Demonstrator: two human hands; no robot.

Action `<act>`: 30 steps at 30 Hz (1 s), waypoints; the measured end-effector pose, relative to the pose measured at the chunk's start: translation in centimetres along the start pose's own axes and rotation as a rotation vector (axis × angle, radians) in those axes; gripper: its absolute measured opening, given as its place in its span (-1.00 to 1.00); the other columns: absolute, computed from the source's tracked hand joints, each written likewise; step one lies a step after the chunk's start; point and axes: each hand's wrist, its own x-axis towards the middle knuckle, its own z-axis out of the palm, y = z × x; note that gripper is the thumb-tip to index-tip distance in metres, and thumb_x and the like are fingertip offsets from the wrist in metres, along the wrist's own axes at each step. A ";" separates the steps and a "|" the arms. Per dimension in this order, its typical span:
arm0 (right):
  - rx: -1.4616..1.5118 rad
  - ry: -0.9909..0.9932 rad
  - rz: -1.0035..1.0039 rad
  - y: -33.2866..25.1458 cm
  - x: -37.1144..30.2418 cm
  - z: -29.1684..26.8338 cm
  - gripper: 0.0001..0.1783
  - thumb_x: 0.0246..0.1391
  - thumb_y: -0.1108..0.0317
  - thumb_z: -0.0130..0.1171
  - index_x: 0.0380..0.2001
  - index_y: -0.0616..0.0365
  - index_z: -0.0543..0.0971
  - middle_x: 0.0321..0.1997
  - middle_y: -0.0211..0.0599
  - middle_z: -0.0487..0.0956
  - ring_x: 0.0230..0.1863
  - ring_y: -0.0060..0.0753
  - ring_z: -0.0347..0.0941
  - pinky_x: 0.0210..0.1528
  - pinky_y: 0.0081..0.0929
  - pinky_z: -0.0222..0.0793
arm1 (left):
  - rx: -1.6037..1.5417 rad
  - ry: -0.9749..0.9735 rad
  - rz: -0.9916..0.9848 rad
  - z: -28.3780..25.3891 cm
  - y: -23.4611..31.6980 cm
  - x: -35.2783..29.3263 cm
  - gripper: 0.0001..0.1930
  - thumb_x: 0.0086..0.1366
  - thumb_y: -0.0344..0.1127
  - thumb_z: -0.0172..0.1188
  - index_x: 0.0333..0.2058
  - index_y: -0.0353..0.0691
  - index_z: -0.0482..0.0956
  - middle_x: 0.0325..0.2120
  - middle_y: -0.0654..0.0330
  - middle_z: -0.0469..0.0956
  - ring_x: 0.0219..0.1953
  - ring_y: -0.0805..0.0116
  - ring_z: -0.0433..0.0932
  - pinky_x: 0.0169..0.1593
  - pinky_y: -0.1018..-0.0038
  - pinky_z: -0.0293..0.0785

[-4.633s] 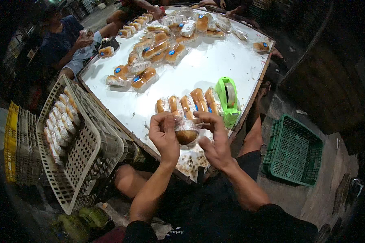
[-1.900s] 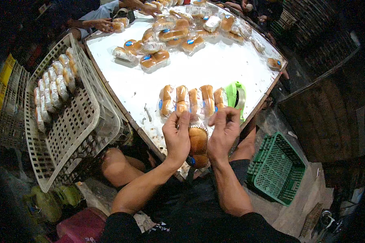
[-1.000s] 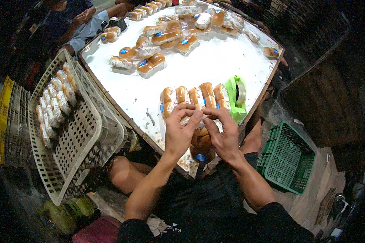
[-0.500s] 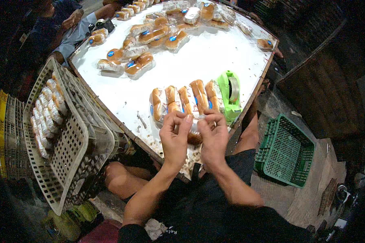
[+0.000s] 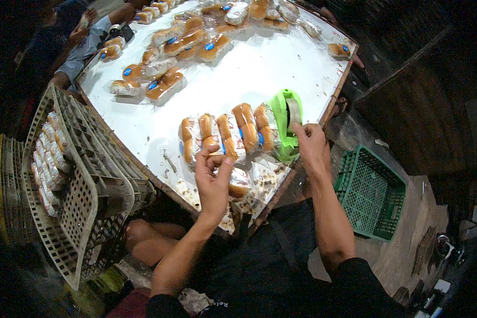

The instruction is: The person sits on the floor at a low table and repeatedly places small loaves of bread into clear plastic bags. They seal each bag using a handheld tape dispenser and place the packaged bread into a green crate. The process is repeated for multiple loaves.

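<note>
My left hand curls its fingers at a wrapped bread roll near the table's front corner. The thumb partly covers the clear wrapper, so the exact grip is hidden. On the right, my right hand has its thumb and fingertips together at the roll of tape in a bright green tape dispenser. Left of the dispenser stands a row of several wrapped bread rolls, brown-topped, some with blue labels.
More wrapped rolls lie across the back of the white table. A pale crate with wrapped rolls inside leans at the left. A green crate sits on the floor at right. Another person's arm is at the far left.
My hands have parted. The right moved right to the tape dispenser; the left stayed by the wrapped bread roll. The whole view has shifted slightly.
</note>
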 end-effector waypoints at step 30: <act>-0.129 -0.472 -0.626 -18.9 -2.4 15.2 -0.51 0.08 -0.04 0.13 -0.21 0.23 0.48 -0.26 0.01 0.59 -0.20 0.08 0.52 -0.14 -0.03 0.40 | 0.350 0.472 0.293 -10.1 1.8 8.0 -0.05 -0.03 -0.43 0.42 0.26 -0.43 -0.01 0.17 -0.14 0.16 0.17 0.10 0.30 0.26 0.32 0.20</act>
